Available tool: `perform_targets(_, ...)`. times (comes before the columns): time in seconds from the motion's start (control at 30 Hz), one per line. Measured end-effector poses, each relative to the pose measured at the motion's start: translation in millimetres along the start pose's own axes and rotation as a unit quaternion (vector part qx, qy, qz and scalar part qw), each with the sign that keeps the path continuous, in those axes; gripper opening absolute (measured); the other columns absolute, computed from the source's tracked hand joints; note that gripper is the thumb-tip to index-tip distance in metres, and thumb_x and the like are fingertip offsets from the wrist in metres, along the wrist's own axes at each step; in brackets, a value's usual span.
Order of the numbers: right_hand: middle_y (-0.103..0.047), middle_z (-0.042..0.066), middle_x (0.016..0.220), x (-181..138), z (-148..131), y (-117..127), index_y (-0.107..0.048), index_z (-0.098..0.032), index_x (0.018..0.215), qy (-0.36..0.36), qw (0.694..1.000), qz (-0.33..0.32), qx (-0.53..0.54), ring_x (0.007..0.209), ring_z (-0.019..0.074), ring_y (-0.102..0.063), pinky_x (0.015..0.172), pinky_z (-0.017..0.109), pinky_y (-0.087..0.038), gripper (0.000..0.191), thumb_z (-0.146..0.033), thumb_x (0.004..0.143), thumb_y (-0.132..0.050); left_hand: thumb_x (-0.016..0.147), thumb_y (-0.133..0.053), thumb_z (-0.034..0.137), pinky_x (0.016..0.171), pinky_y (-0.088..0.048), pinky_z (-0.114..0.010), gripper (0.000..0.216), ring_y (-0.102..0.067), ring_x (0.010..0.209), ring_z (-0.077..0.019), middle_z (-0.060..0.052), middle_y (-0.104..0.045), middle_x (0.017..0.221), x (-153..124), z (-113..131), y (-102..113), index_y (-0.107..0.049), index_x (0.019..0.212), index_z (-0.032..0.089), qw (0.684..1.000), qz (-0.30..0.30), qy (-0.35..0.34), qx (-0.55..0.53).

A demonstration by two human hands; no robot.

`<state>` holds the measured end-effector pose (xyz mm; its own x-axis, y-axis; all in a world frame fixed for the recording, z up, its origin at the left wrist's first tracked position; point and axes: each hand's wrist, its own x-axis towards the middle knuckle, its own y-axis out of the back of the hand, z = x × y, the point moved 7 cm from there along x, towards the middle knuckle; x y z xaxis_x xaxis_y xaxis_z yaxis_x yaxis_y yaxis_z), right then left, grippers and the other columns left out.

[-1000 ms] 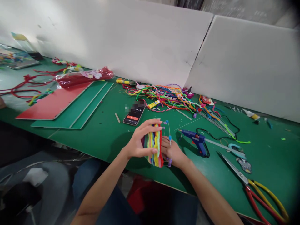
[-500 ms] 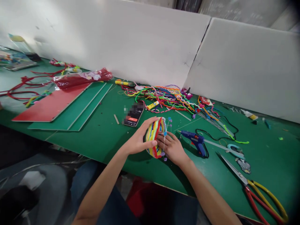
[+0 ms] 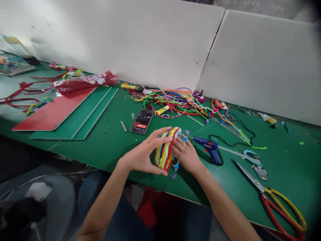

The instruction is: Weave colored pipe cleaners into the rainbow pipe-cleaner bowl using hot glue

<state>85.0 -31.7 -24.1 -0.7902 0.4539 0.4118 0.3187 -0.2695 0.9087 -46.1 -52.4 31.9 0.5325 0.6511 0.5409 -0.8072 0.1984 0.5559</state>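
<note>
Between my hands, above the near part of the table, is a rainbow-striped basket made of fuzzy pipe cleaners (image 3: pixel 166 150), tilted on its side. My left hand (image 3: pixel 141 152) grips it from the left, thumb low along the red rim and fingers over the top. My right hand (image 3: pixel 188 155) presses its fingers against the open side at the right; the fingertips are partly hidden by the rim. Thin stems with small blue and purple bobbles (image 3: pixel 185 139) stick out from the basket in front of my right hand. Just right of that hand lies a blue glue gun (image 3: pixel 209 147).
Loose coloured pipe cleaners (image 3: pixel 175 102) lie in a heap at the back. A phone (image 3: pixel 142 120) is left of it. Large scissors (image 3: pixel 263 189) lie at the right, red and green boards (image 3: pixel 57 112) at the left. White panels (image 3: pixel 125 40) stand behind.
The basket has turned so its striped side shows more, and its bobbles have swung round. My left hand has shifted its grip, with the thumb lower. The right fingers sit less deep in the opening.
</note>
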Motion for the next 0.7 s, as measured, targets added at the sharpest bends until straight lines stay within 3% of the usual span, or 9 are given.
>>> perform_targets(0.17,-0.040,0.013,0.149,-2.9,4.0,1.4,-0.038,-0.018,0.143,-0.022,0.997,-0.003,0.073,0.145,0.0282,-0.023,0.117,0.056,-0.025,0.060,-0.005,0.084,-0.043,0.059,-0.085,0.034,0.112,-0.035,-0.052,0.098,-0.030,0.141,-0.0346,-0.010,-0.027,0.153,1.9,13.9,4.2,-0.032,0.141,0.039,0.996,0.032,-0.042,0.078)
perform_targets(0.27,-0.039,0.012,0.150,-4.2,5.9,8.4,-0.029,-0.020,0.147,-0.031,0.973,0.030,0.226,0.143,0.0252,-0.028,0.117,0.053,-0.026,0.073,-0.001,0.077,-0.041,0.061,-0.084,0.036,0.112,-0.036,-0.053,0.095,-0.032,0.140,-0.0337,-0.010,-0.028,0.152,2.6,16.6,10.1,-0.032,0.141,0.037,0.977,0.106,-0.069,0.171)
perform_targets(0.37,-0.048,0.009,0.144,-5.8,9.8,14.1,-0.027,-0.028,0.146,-0.072,0.900,0.078,0.422,0.133,0.0211,-0.047,0.112,0.047,-0.036,0.070,-0.008,0.081,-0.045,0.061,-0.083,0.045,0.111,-0.035,-0.054,0.101,-0.031,0.140,-0.0338,-0.014,-0.028,0.151,0.8,15.3,14.1,-0.027,0.144,0.030,0.940,0.218,-0.070,0.253)
perform_targets(0.43,-0.053,0.007,0.139,-5.9,12.3,16.0,-0.034,-0.031,0.142,-0.105,0.845,0.107,0.514,0.126,0.0218,-0.053,0.109,0.046,-0.040,0.060,-0.022,0.085,-0.053,0.063,-0.079,0.051,0.111,-0.035,-0.053,0.101,-0.031,0.139,-0.0341,-0.016,-0.028,0.150,0.6,10.3,10.2,-0.025,0.145,0.027,0.926,0.259,-0.044,0.271)
perform_targets(0.6,-0.070,0.005,0.103,-7.8,31.8,19.0,-0.065,-0.026,0.103,-0.258,0.747,0.199,0.580,0.094,0.0189,-0.066,0.086,0.036,-0.054,0.036,-0.047,0.074,-0.070,0.073,-0.070,0.054,0.111,-0.036,-0.054,0.086,-0.030,0.139,-0.0356,-0.016,-0.024,0.151,7.2,1.7,-28.1,-0.027,0.143,0.028,0.929,0.194,-0.042,0.313)
perform_targets(0.7,-0.068,0.000,0.076,-9.6,38.3,15.9,-0.066,-0.022,0.078,-0.336,0.708,0.206,0.586,0.070,0.0138,-0.063,0.071,0.030,-0.054,0.033,-0.049,0.063,-0.078,0.072,-0.073,0.048,0.111,-0.036,-0.054,0.088,-0.028,0.140,-0.0366,-0.018,-0.022,0.150,7.0,-2.1,-45.8,-0.025,0.142,0.025,0.931,0.189,-0.049,0.308)
